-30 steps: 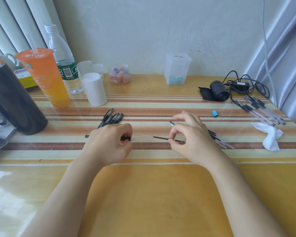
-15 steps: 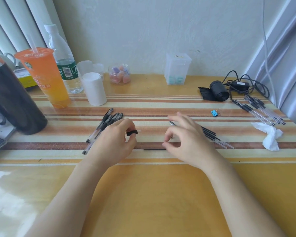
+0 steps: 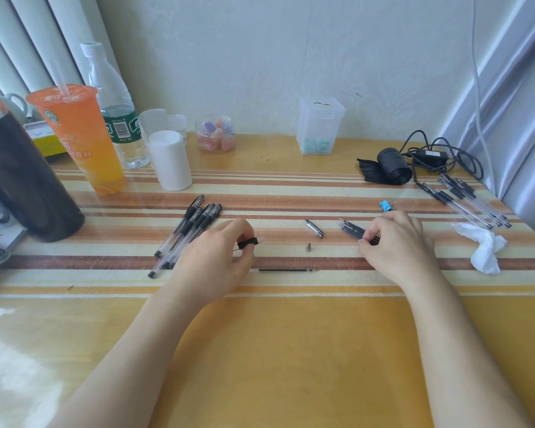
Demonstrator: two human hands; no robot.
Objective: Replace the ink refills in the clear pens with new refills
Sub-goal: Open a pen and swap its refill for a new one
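The left hand [image 3: 217,257] grasps one clear barrel [image 3: 251,242] by its black grip, open end toward 3 o'clock. The right hand [image 3: 396,245] pinches the bundle of refills [image 3: 352,230] at 2 o'clock. In the gap between the hands lie three small parts, all apart: one refill [image 3: 283,270], one tip [image 3: 308,247], one cap [image 3: 314,227]. One pile of pens [image 3: 192,230] lies just beside the left hand at 10 o'clock, a second pile [image 3: 467,202] by the right edge of the table [image 3: 291,366]; their number I cannot tell.

Print on orange cup [image 3: 78,140], barcode on bottle label [image 3: 121,125]: blurred, seemingly illegible.
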